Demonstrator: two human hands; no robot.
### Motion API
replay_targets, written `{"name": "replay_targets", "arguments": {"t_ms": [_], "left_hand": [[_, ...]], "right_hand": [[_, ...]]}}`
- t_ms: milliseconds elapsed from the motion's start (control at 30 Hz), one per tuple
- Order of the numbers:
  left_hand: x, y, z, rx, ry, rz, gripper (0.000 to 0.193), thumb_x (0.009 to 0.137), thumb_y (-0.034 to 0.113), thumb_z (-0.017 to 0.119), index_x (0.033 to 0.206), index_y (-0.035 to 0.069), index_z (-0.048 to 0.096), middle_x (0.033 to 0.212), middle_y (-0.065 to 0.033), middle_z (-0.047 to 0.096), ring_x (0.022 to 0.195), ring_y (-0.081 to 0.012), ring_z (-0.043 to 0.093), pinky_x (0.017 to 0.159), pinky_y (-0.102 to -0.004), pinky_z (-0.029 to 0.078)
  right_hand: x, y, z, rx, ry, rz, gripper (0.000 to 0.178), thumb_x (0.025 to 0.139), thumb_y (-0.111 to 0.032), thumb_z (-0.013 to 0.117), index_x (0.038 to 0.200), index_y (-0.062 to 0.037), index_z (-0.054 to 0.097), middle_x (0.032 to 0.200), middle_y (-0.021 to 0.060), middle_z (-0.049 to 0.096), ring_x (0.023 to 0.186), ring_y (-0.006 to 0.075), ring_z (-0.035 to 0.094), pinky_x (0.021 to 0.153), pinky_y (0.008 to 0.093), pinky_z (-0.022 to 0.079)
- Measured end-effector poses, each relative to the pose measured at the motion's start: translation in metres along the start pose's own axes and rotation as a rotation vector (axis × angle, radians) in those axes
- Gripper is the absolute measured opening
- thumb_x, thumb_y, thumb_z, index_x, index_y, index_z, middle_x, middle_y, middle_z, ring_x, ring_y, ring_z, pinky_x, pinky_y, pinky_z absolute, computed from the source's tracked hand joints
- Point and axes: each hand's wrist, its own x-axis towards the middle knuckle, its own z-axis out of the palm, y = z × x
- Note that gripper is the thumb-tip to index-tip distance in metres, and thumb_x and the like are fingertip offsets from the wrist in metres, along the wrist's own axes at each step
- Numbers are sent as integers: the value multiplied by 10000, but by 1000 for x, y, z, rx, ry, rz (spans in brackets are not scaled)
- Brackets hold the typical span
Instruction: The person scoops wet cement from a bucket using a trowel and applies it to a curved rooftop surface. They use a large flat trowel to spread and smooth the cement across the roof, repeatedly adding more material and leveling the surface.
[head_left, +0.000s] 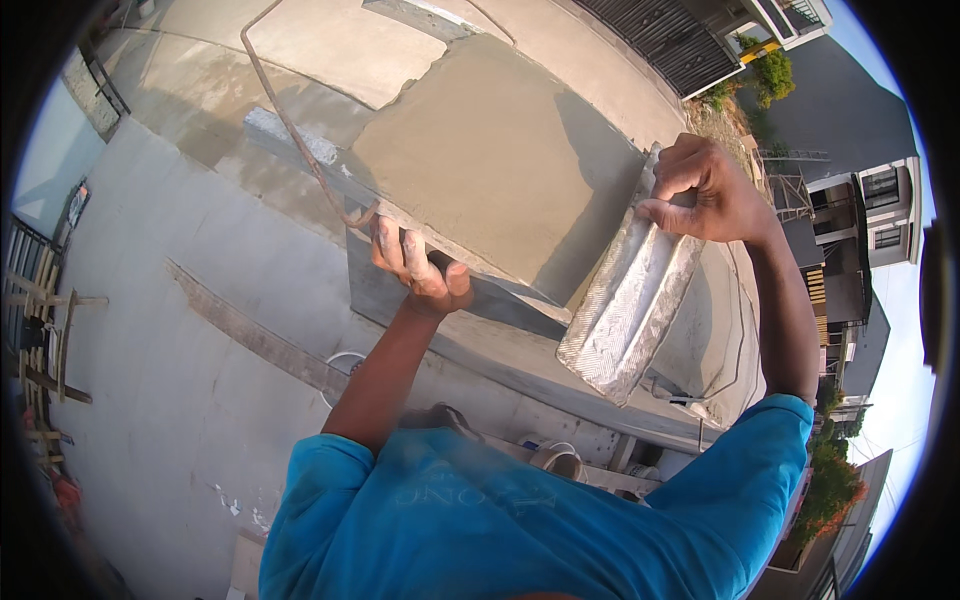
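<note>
A slab of smoothed wet mortar (460,150) tops a raised block in front of me. Along its near edge runs a straight wooden strip (470,252). My left hand (422,270) is closed on this strip, fingers curled over it, close to the lower end of a bent metal rod (290,125). My right hand (705,190) grips the upper end of a long, mortar-crusted plastering float (635,305) with a ridge down its middle. The float is tilted beside the slab's right end; whether it touches the mortar I cannot tell. A shadow lies over the slab's right side.
A long board (250,325) lies on the concrete floor at left. Below the block stand a white bucket (345,362) and another bucket (560,460). A ledge with more mortar (710,330) lies right of the float. Stacked wood (45,370) is at far left.
</note>
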Motion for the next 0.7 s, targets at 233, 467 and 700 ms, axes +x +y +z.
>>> {"name": "replay_targets", "arguments": {"t_ms": [233, 467, 700], "left_hand": [[-46, -19, -4, -668, -580, -357, 638, 1034, 387, 368, 1510, -33, 300, 1568, -300, 248, 1384, -460, 308, 1104, -627, 287], [-14, -7, -2, 105, -82, 53, 641, 1036, 430, 383, 1533, 38, 279, 1549, -266, 245, 1394, -465, 279, 1083, -604, 302], [-21, -11, 4, -94, -80, 6, 668, 1020, 448, 417, 1509, 2, 328, 1552, -252, 284, 1363, -463, 330, 1087, -617, 312]], "right_hand": [[128, 6, 22, 9, 302, -288, 215, 876, -208, 804, 747, -45, 749, 662, 56, 649, 615, 160, 593, 585, 325, 449], [82, 19, 31, -119, 196, -163, 207, 817, -246, 825, 768, -58, 753, 719, 55, 688, 683, 199, 632, 653, 350, 481], [94, -2, -1, 27, 184, -217, 235, 828, -252, 836, 692, -81, 746, 609, 42, 628, 551, 155, 554, 633, 338, 442]]}}
